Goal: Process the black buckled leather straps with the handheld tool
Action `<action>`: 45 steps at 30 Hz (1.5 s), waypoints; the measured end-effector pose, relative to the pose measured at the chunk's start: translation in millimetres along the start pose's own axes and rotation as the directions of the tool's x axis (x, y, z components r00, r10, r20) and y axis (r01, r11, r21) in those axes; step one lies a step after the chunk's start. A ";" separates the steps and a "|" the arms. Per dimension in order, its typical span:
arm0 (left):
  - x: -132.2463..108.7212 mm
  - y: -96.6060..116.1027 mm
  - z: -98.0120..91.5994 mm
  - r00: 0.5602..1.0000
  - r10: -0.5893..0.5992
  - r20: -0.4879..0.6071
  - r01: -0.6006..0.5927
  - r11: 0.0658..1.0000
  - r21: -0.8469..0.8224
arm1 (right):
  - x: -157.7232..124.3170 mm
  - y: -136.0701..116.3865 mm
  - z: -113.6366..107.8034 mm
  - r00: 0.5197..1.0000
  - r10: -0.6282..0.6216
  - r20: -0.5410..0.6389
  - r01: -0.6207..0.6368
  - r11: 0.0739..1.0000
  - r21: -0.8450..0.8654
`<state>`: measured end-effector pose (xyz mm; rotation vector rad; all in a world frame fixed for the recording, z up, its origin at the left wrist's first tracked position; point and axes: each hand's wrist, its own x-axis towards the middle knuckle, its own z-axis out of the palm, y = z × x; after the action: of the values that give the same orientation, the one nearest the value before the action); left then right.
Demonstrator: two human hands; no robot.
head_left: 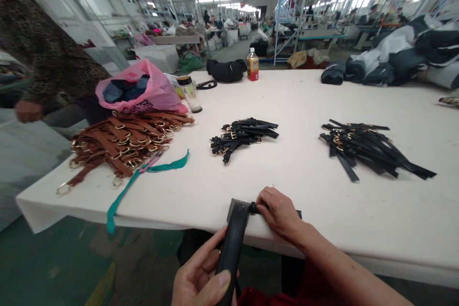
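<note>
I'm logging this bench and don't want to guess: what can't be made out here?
All in the head view:
Middle of the black strap: hidden by the right grip.
Lower end of the black handheld tool: cut off by the bottom edge.
Head of the co-worker: outside the frame.
Label wording on the drink bottle: too small.

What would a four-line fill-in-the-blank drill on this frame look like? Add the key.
1. The ____ hand holds the long black object.
2. The brown straps are piled in front of the ____ plastic bag.
3. Black straps lie on the table in ____ separate piles.
4. In the picture, the white-capped bottle stands to the ____ of the black bundle.

Missing words: left; pink; two; right.
</note>
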<state>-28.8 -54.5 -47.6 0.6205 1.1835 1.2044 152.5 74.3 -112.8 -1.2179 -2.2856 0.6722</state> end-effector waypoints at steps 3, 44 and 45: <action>10.1 2.2 -0.6 1.000 0.013 0.026 -0.013 1.000 0.008 | -0.8 0.0 -3.9 1.000 -0.011 -0.005 0.011 0.998 0.060; 28.4 -7.5 -23.6 0.994 0.031 0.105 -0.022 0.997 -0.079 | -11.7 -17.2 -8.0 0.982 0.182 0.043 -0.171 0.968 -0.185; 28.5 -6.7 -24.1 0.994 0.029 0.108 -0.021 0.997 -0.074 | -11.8 -17.3 -7.8 0.984 0.174 0.046 -0.162 0.968 -0.193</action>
<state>-50.8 -35.0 -71.5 0.6398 1.0388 1.2136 152.3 57.5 -98.2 -1.5125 -2.3594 0.5697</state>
